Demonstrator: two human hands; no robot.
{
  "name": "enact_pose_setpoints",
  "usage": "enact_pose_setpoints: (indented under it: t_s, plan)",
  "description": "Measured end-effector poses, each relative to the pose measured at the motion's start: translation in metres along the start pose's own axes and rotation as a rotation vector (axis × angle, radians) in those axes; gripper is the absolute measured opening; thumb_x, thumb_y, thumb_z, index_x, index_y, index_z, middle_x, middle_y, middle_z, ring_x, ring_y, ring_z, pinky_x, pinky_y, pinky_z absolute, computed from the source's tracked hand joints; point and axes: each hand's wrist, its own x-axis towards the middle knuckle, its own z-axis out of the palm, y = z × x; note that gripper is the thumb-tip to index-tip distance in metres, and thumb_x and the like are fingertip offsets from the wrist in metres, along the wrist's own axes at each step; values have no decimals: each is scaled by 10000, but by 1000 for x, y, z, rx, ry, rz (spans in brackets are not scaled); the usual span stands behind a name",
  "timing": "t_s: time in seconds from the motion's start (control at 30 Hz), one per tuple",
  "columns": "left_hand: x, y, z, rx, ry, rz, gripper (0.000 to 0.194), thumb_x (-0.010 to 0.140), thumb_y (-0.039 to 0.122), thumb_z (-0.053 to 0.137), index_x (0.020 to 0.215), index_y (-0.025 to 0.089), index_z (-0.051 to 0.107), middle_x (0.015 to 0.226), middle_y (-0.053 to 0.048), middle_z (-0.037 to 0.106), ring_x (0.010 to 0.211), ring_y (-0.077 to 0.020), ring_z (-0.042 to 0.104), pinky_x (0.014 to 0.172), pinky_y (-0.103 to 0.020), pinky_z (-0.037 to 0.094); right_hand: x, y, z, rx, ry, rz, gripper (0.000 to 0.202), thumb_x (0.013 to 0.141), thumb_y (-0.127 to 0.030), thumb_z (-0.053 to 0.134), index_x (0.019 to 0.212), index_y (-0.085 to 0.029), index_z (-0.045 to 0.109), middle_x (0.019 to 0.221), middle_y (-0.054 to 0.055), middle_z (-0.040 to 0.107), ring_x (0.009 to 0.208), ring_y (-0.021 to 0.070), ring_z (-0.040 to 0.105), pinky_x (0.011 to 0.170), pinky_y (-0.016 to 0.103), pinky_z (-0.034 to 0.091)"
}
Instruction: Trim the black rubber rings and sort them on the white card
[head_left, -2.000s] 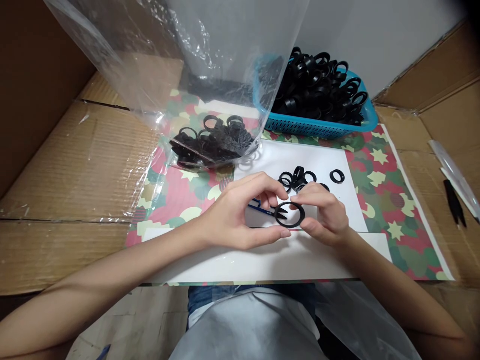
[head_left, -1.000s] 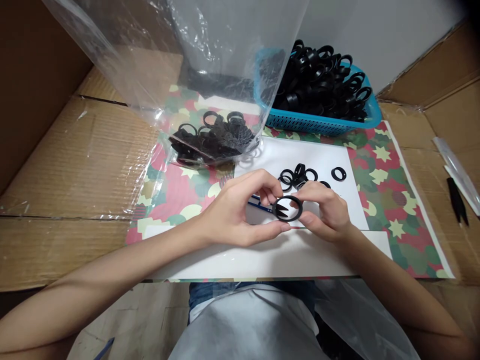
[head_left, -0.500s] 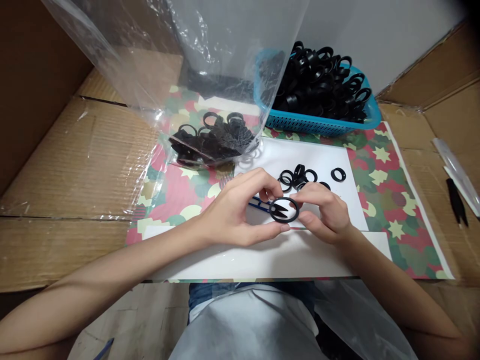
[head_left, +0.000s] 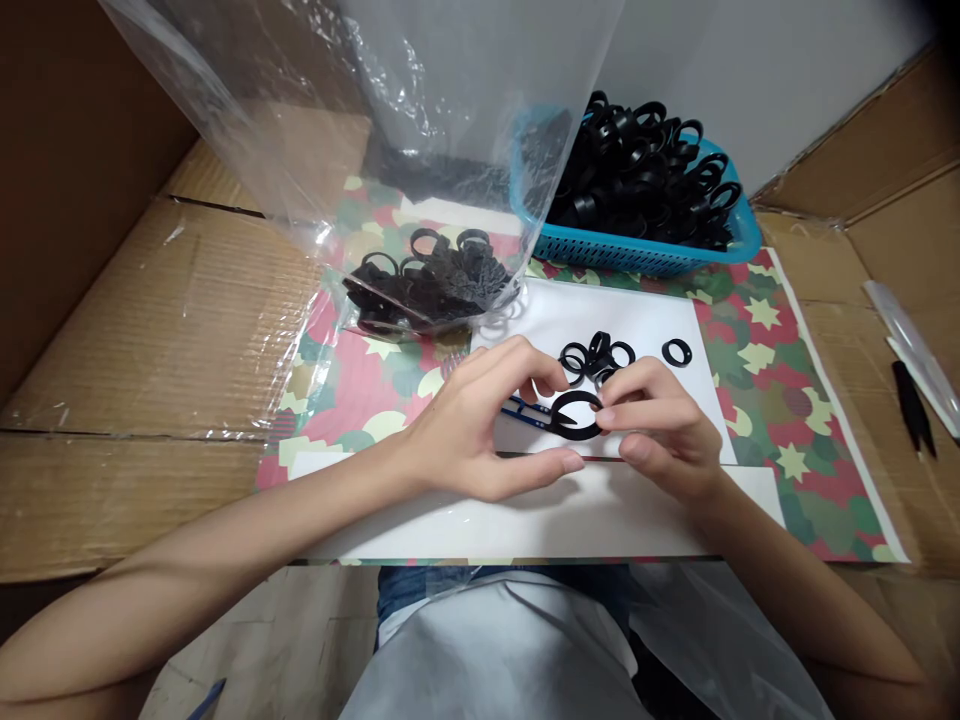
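In the head view my right hand (head_left: pixel 660 430) pinches the right edge of a black ring (head_left: pixel 576 437) between its fingertips, holding it tilted above the white paper. Around the ring's left side, my left hand (head_left: pixel 491 420) has its thumb and forefinger spread wide, with a gap between the thumb and the ring. Thread snips (head_left: pixel 529 411) with blue handles and dark blades point right behind the ring. Part of their handle is hidden by my left hand, and I cannot tell whether its curled fingers touch them. Several small black rings (head_left: pixel 598 350) lie just beyond my hands.
One loose ring (head_left: pixel 676 352) lies right of the pile on white paper (head_left: pixel 517 300). A blue basket (head_left: pixel 652 262) heaped with black rings stands behind. At left a clear plastic bag (head_left: pixel 420 290) holds more. Dark tweezers (head_left: pixel 913 410) lie far right. Cardboard walls (head_left: pixel 67 130) flank the table.
The black ring has moved slightly right with my right hand. My left thumb and forefinger have come away from it. The camera view has shifted a little.
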Motion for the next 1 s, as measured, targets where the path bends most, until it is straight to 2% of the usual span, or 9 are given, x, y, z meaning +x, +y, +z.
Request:
enact_pose_setpoints:
  t_s: [0.1,0.2,0.5,0.8,0.9,1.0]
  plan:
    - [1,3,-1,-32,-20,-29,176,771,295,641,826,158,545,717,-17,545,668,-124,511,619,-249,440,-2,0,0,-52,12,-23,186,867,-223,484,1028,-269,564,848,45,535,725,166,532,516,290,433]
    - [1,4,-1,-22,27,-17,79,790,217,615,784,159,562,669,0,539,629,-102,511,586,-219,434,-2,0,0,-103,7,-63,203,852,-201,488,1032,-265,557,875,53,536,737,170,526,541,307,452]
    - [0,5,1,39,159,70,71,781,196,637,811,153,589,665,-12,577,601,-100,522,561,-223,452,-2,1,3,-196,-21,-119,211,805,-156,519,979,-271,550,922,57,528,761,173,533,559,316,490]
    - [0,8,1,17,157,101,77,765,164,604,834,170,571,697,-19,585,617,-119,526,559,-239,450,-2,0,3,-180,-10,-126,227,783,-138,531,956,-281,567,945,55,543,776,176,550,550,313,503]
    - [1,6,-1,-27,105,38,75,768,181,610,832,160,575,699,-18,574,637,-118,528,587,-235,458,-3,0,2,-137,-2,-85,210,796,-142,529,953,-276,569,912,48,545,764,170,549,557,309,492]
    - [2,-3,-3,-79,66,-92,109,796,234,609,851,143,588,737,-30,584,671,-115,547,630,-231,464,-5,7,-1,-7,68,65,147,836,-181,510,942,-265,569,873,36,543,728,160,555,561,307,481]
